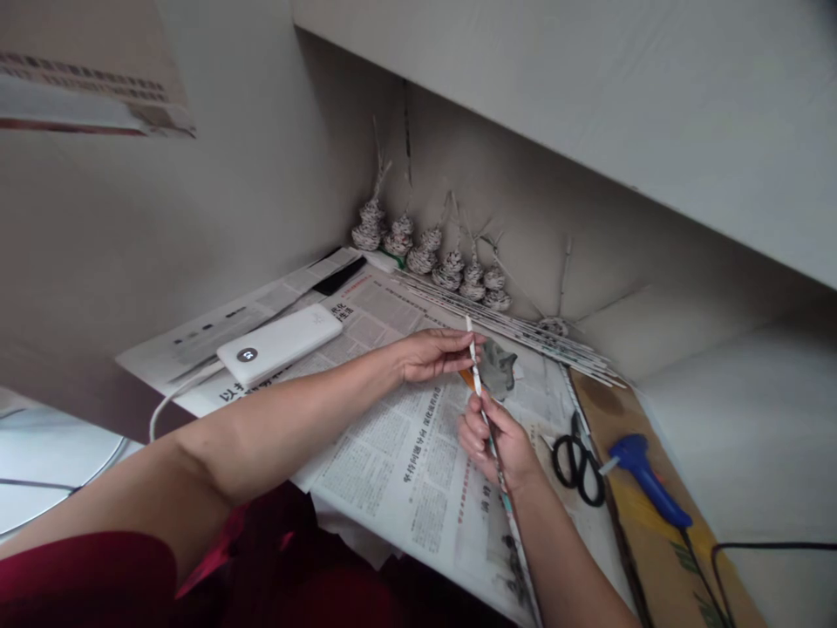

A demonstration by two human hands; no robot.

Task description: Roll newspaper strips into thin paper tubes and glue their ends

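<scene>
A thin rolled-paper stick [476, 377], whitish with some coloured print, slants up from the table's front edge through both hands. My left hand [435, 353] pinches it near its upper end with the fingertips. Lower down, my right hand [500, 436] has its fingers closed around the same stick. Just behind the hands lies a crumpled grey-green piece [498, 368], and an orange item, partly hidden, shows between the hands. Printed newspaper [379, 445] covers the table under them.
Several gourd-shaped woven paper pieces [424, 253] stand along the wall, with a bundle of paper sticks [523, 330] before them. Black-handled scissors [578, 467] and a blue glue gun [647, 480] on cardboard [598, 401] are at right. A white power bank [281, 342] is at left. A slanted surface [588, 96] hangs overhead.
</scene>
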